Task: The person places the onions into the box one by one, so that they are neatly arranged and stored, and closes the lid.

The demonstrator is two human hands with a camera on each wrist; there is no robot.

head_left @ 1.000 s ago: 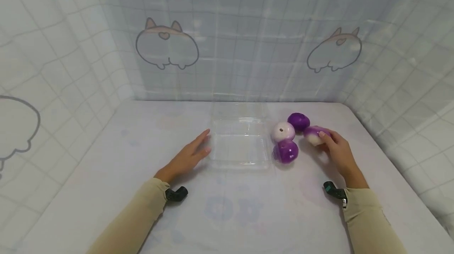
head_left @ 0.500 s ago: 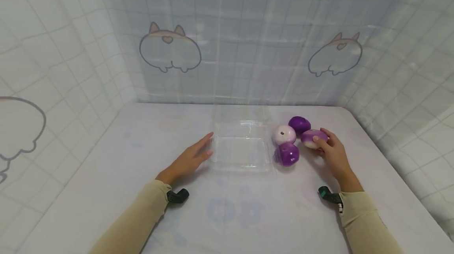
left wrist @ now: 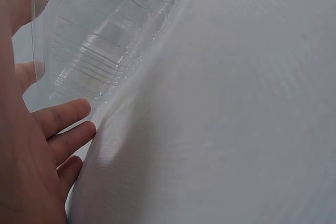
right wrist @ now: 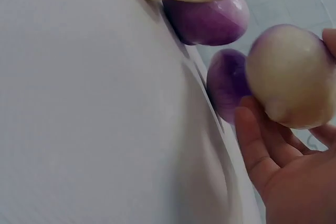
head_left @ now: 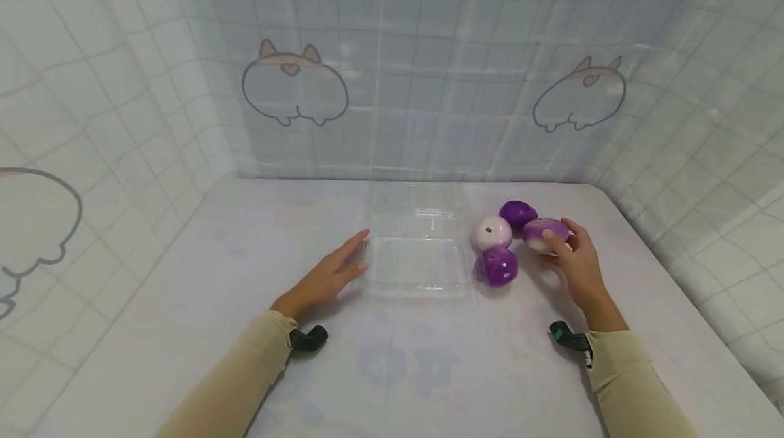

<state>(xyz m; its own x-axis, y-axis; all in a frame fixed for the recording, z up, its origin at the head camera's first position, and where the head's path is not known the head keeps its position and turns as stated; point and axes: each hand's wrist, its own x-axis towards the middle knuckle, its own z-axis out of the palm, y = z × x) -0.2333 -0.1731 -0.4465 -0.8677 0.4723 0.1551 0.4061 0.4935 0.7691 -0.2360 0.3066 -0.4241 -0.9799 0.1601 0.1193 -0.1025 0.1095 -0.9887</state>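
Note:
My right hand (head_left: pixel 578 264) grips a glossy purple-and-white onion (head_left: pixel 544 231) from its right side, thumb in front. In the right wrist view the held onion (right wrist: pixel 291 77) shows its cream underside with a small nub. Left of it are a dark purple onion (head_left: pixel 518 213), a pale onion (head_left: pixel 491 232) with a brown spot on top, and a purple onion (head_left: pixel 497 266) at the front. My left hand (head_left: pixel 324 278), fingers spread, is at the left edge of a clear plastic clamshell box (head_left: pixel 418 285). Its fingertips reach that edge; two show through the plastic in the left wrist view.
The box's lid (head_left: pixel 416 198) is folded back toward the far table edge. Pale cloth covers the table (head_left: pixel 404 390). Tiled-pattern curtains (head_left: pixel 429 50) with cartoon animals enclose its back and sides. The front purple onion stands close to the box's right side.
My right hand has shifted slightly left and tilted the held onion so its purple top faces up. The left hand stays beside the box. The head view has shifted slightly.

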